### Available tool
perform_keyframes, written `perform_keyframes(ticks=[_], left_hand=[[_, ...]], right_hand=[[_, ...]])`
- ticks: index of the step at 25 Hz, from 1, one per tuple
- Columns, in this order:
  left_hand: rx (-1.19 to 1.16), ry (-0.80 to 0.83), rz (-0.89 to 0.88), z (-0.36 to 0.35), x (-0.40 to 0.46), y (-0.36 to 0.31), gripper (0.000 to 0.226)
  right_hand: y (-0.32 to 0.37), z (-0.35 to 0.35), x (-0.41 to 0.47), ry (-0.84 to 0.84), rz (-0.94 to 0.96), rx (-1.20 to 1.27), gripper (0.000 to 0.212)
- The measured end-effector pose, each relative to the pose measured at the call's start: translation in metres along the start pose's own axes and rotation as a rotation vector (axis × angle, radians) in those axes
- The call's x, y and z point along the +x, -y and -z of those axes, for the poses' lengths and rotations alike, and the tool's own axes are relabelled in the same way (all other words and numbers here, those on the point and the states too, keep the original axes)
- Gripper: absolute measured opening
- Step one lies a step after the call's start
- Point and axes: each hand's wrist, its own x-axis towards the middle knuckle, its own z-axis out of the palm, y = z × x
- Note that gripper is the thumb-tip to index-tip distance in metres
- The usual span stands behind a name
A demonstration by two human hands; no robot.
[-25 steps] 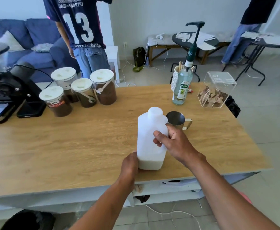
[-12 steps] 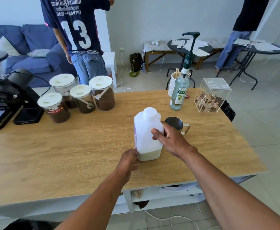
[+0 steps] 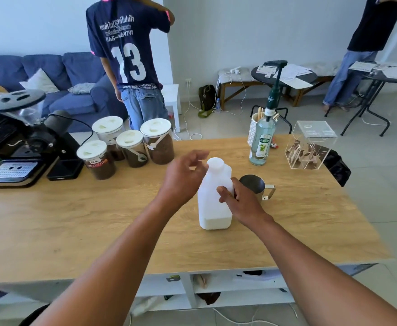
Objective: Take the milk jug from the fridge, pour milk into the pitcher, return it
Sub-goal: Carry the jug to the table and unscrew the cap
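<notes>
Jug (image 3: pixel 212 201) upright on table (image 3: pixel 75 227), capped, a little milk at the bottom. Right hand (image 3: pixel 242 203) grips its right side, thumb across the front. Left hand (image 3: pixel 181 177) raised beside the cap (image 3: pixel 215 163), fingers loosely spread, blurred; contact with cap unclear. Pitcher (image 3: pixel 255 185) just behind-right of jug, handle pointing right.

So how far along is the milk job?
The milk jug is out and standing on the wooden table beside the steel pitcher. The right hand grips the jug's side while the left hand reaches for its cap. Opening, pouring and returning it remain.
</notes>
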Motion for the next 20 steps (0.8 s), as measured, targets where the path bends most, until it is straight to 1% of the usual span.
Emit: perform_keyframes(ticks=[2, 3, 5, 6, 11, 13, 17, 20], left_hand=[[0.281, 0.143, -0.135, 0.005, 0.014, -0.02, 0.042], [0.41, 0.212, -0.173, 0.004, 0.02, -0.026, 0.045], [0.606, 0.296, -0.203, 0.001, 0.03, -0.03, 0.047], [0.662, 0.314, -0.21, -0.002, 0.034, -0.03, 0.047], [0.756, 0.31, -0.238, -0.011, 0.041, -0.025, 0.05], [0.751, 0.294, -0.248, -0.013, 0.04, -0.025, 0.05], [0.733, 0.238, -0.27, -0.017, 0.037, -0.021, 0.048], [0.712, 0.189, -0.269, -0.022, 0.035, -0.018, 0.047]], right_hand=[[-0.003, 0.0, 0.005, 0.008, 0.0, -0.048, 0.041], [-0.005, 0.0, 0.006, 0.01, 0.002, -0.06, 0.041], [-0.007, 0.001, 0.008, 0.01, 0.012, -0.049, 0.043], [-0.007, 0.001, 0.008, 0.011, 0.013, -0.042, 0.044], [-0.012, -0.003, 0.013, -0.006, 0.035, -0.103, 0.053], [-0.015, -0.003, 0.014, -0.012, 0.039, -0.111, 0.056], [-0.021, -0.004, 0.017, -0.019, 0.051, -0.137, 0.069], [-0.023, -0.005, 0.018, -0.027, 0.059, -0.147, 0.071]])
